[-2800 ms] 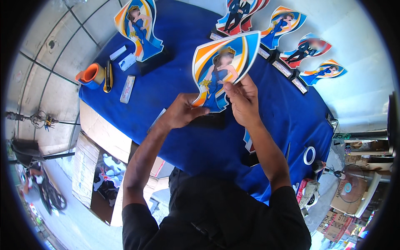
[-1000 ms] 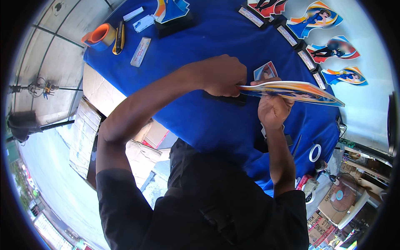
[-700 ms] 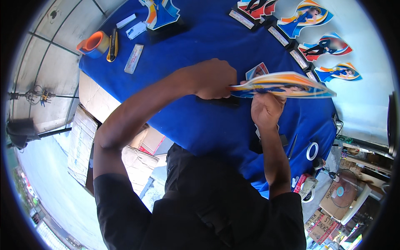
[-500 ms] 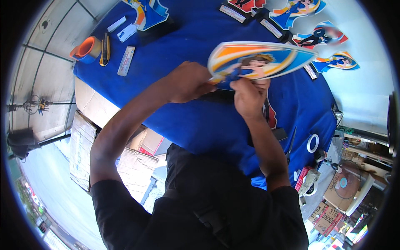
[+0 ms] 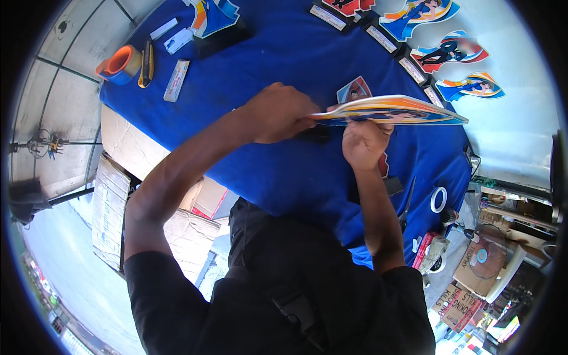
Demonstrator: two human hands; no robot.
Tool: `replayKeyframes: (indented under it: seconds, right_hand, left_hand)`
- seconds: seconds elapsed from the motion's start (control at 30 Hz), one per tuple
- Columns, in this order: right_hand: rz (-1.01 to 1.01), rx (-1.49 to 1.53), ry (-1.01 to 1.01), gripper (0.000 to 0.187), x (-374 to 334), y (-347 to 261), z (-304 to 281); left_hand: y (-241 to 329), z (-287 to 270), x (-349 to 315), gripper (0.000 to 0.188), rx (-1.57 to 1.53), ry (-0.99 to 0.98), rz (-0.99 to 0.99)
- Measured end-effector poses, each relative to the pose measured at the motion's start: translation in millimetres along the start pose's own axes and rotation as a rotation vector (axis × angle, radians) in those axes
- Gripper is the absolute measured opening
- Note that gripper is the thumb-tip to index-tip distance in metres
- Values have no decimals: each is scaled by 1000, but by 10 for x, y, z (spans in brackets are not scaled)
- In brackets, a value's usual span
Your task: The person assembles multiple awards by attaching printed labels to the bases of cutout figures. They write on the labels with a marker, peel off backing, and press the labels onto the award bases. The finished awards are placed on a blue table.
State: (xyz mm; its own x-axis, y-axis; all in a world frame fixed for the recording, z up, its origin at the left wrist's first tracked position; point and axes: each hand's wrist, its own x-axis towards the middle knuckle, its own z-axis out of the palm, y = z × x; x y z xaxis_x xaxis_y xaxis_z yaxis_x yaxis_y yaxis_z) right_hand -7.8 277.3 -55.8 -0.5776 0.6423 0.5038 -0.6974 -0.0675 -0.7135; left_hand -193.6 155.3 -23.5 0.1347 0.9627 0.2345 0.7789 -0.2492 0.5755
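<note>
Cardboard box, contents hidden, right hand holding cutout

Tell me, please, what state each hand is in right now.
Left hand: closed, holding the left end of a flat, curved-edged cutout in blue, orange and white.
Right hand: closed, holding the same cutout farther right.

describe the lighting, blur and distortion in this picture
Head view: the fisheye bows the wall panels at left and blackens the corners; head view: the black shirt shows little detail, while the pale wall at right is bright; head view: the suited cutout at right has a smudged face, and the held cutout is foreshortened nearly edge-on.
</note>
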Motion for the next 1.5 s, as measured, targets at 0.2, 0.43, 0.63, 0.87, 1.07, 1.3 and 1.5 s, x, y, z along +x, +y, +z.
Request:
replayKeyframes:
  seconds: [0.2,0.43,0.63,0.87,1.07,1.3,1.5]
  right_hand:
    - [-352,-863,-72,17,-73,89,138]
    - [415,-263,-1,19,40,-351,144]
    - [349,-606,-298,13,109,-463,186]
    - [348,-951,-548,29,-99,-1074,374]
    - [74,-1240,-572,37,-524,-997,351]
    - [1247,-980,-452,42,-610,-1302,265]
    - [1356,869,-150,70,-514,-926,-14]
  left_hand:
    - [-20,38,-224,17,-112,115,-30]
    - [-98,124,-189,44,8,40,-124]
    - [-130,355,-440,74,91,62,-345]
    - [96,422,-800,83,-665,536,-249]
    - [483,590,-752,109,-1671,942,-299]
    - [565,585,-752,103,-1728,804,-477]
    - [554,604,-706,100,-1749,758,-450]
